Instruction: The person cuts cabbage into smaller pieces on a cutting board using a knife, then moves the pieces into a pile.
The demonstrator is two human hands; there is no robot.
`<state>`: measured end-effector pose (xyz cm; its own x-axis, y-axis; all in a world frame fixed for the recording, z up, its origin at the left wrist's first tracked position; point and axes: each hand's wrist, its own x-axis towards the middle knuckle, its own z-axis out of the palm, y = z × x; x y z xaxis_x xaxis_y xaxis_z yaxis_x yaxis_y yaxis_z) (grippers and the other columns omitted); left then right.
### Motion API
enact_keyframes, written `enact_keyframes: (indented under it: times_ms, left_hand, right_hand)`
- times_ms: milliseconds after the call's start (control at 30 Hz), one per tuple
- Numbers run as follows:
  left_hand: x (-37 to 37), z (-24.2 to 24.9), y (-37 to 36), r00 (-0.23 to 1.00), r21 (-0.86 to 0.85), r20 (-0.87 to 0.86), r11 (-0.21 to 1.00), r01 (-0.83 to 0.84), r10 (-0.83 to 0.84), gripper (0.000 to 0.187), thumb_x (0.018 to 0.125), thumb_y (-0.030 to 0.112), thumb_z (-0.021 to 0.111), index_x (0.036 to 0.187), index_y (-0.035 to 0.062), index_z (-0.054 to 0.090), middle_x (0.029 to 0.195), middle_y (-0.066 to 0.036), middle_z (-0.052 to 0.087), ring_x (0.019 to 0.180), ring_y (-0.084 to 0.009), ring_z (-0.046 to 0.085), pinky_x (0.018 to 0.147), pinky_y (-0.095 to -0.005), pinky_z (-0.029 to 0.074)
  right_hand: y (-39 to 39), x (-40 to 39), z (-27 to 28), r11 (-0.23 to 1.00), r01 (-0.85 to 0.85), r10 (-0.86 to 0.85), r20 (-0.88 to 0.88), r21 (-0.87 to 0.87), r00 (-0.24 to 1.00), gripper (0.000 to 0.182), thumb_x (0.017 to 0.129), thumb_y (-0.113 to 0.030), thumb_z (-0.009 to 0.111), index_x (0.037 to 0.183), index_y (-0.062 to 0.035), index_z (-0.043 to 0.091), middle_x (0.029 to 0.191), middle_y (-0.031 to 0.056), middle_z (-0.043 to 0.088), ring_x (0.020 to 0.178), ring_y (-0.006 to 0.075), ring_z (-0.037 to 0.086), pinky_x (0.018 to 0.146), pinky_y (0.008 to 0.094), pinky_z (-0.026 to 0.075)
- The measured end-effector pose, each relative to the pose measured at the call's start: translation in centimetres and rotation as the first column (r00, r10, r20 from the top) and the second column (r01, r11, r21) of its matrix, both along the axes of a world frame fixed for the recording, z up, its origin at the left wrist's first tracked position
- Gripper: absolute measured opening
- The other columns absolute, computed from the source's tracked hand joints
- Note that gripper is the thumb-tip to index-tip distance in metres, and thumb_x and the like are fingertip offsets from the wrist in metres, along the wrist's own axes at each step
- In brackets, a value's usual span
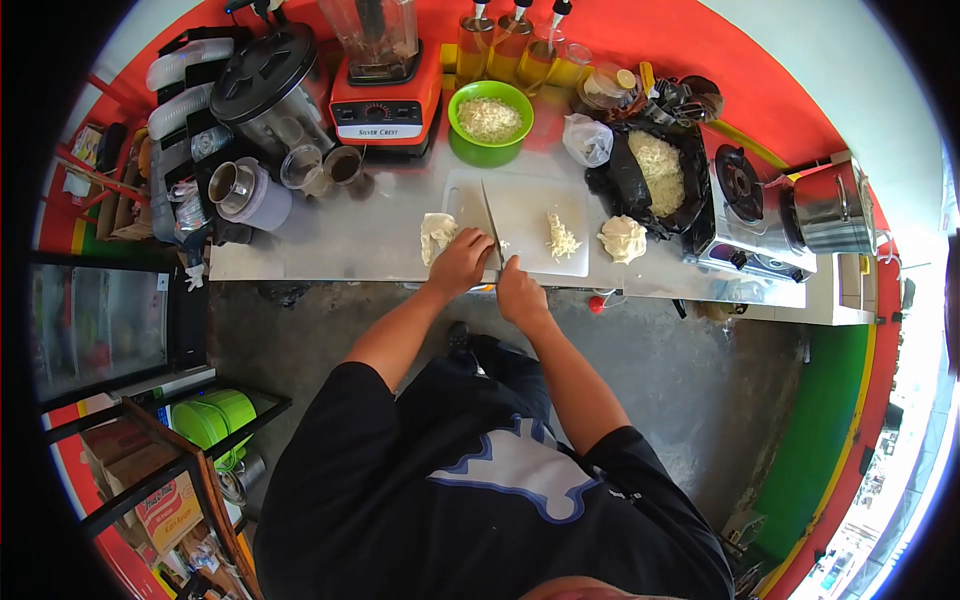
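Observation:
My right hand (pixel 522 292) is wrapped round the handle of a long knife (pixel 490 213), whose blade points away from me over the white cutting board (pixel 515 190). Just left of the blade, my left hand (pixel 462 260) has its fingers bent down at the board's near edge; what lies under them is too hidden to name. A pale white piece (pixel 437 236) rests beside that hand at the board's left edge. Small chopped bits lie right of the blade, and a larger chopped pile (pixel 562 238) is farther right on the board. Another pale lump (pixel 622 239) sits on the counter beyond the board.
Behind the board stands a green bowl (pixel 490 143) of chopped pieces, beside a red blender (pixel 381 115) and oil bottles (pixel 508 45). At right are a black bag (pixel 695 178) holding shredded food and a stove (pixel 752 225). Cups (pixel 303 170) stand at left.

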<state>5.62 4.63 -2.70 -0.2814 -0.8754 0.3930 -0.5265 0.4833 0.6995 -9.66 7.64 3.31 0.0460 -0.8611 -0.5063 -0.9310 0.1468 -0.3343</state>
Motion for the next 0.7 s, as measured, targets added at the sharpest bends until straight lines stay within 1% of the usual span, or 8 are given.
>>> enact_keyframes:
  times_ms: [67,167,267,400,433,500,567,700]
  left_hand:
    - [-0.1,0.0,0.1,1.0,-0.005,0.016,1.0,-0.016,0.016,0.01,0.091,0.006,0.062,0.101,0.0017,0.062,0.098,-0.012,0.059,0.098,-0.0328,0.058,0.084,-0.0419,0.049]
    - [-0.2,0.3,0.1,0.999,-0.021,0.029,0.999,-0.026,0.026,0.009,0.092,0.006,0.061,0.1,0.0018,0.062,0.098,-0.012,0.058,0.098,-0.0333,0.057,0.083,-0.0421,0.049]
    - [-0.2,0.4,0.1,1.0,-0.019,0.021,1.0,-0.014,0.014,0.009,0.092,0.006,0.06,0.1,0.0017,0.061,0.097,-0.012,0.058,0.097,-0.0333,0.057,0.083,-0.0423,0.049]
    - [0.0,0.2,-0.1,1.0,-0.005,0.016,1.0,0.019,-0.019,0.009,0.092,0.006,0.06,0.1,0.0016,0.061,0.097,-0.012,0.058,0.097,-0.0331,0.057,0.083,-0.0425,0.049]
    - [-0.1,0.1,-0.1,0.999,-0.006,0.018,1.0,0.027,-0.027,0.009,0.092,0.006,0.06,0.1,0.0016,0.061,0.097,-0.012,0.058,0.097,-0.0331,0.057,0.083,-0.0425,0.049]
    - [-0.3,0.1,0.0,0.999,-0.03,0.028,0.999,-0.015,0.015,0.009,0.092,0.006,0.059,0.1,0.0014,0.061,0.097,-0.012,0.058,0.097,-0.0331,0.057,0.083,-0.0426,0.049]
    - [-0.3,0.0,0.0,1.0,-0.029,0.024,0.999,-0.015,0.016,0.008,0.092,0.006,0.059,0.099,0.0016,0.061,0.097,-0.012,0.058,0.098,-0.0329,0.057,0.083,-0.0425,0.049]
    - [-0.3,0.2,0.1,1.0,-0.013,0.006,1.0,-0.011,0.012,0.007,0.092,0.005,0.059,0.098,0.0015,0.06,0.097,-0.012,0.058,0.098,-0.0324,0.057,0.083,-0.0424,0.049]
  right_hand:
    - [-0.5,-0.2,0.4,0.999,-0.043,0.043,-0.013,-0.019,0.999,0.026,0.093,-0.011,0.053,0.112,0.0029,0.041,0.105,0.0345,0.067,0.101,0.0489,0.067,0.088,0.0544,0.054]
    - [0.1,-0.6,0.4,0.998,-0.056,0.056,-0.003,-0.016,0.998,0.026,0.094,-0.013,0.052,0.112,0.0026,0.041,0.105,0.0343,0.067,0.101,0.0484,0.067,0.088,0.0543,0.054]
    - [1.2,-0.2,-0.4,1.0,-0.02,0.02,0.004,-0.011,1.0,0.026,0.094,-0.012,0.053,0.113,0.0027,0.042,0.104,0.0337,0.067,0.1,0.0484,0.067,0.087,0.0539,0.054]
    - [0.2,0.2,-0.6,1.0,0.005,-0.005,0.009,-0.013,1.0,0.027,0.093,-0.011,0.054,0.113,0.003,0.042,0.103,0.033,0.068,0.1,0.0482,0.068,0.086,0.0534,0.055]
    - [-0.3,0.2,-0.4,1.0,-0.016,0.016,-0.004,-0.023,1.0,0.027,0.093,-0.01,0.054,0.113,0.0031,0.041,0.103,0.0327,0.068,0.1,0.048,0.068,0.087,0.0534,0.055]
    - [-0.5,0.1,0.0,0.999,-0.026,0.026,-0.014,-0.035,1.0,0.026,0.093,-0.009,0.053,0.113,0.0032,0.041,0.103,0.0323,0.068,0.1,0.0479,0.068,0.087,0.0534,0.055]
    - [0.0,-0.2,0.3,0.997,-0.073,0.074,-0.022,0.004,0.997,0.025,0.094,-0.009,0.052,0.113,0.0031,0.041,0.103,0.032,0.068,0.1,0.0472,0.068,0.087,0.053,0.055]
    - [0.8,0.3,-0.4,0.999,-0.035,0.034,-0.029,-0.012,0.999,0.023,0.094,-0.01,0.051,0.112,0.0026,0.042,0.102,0.0321,0.068,0.098,0.0471,0.069,0.086,0.0529,0.055]
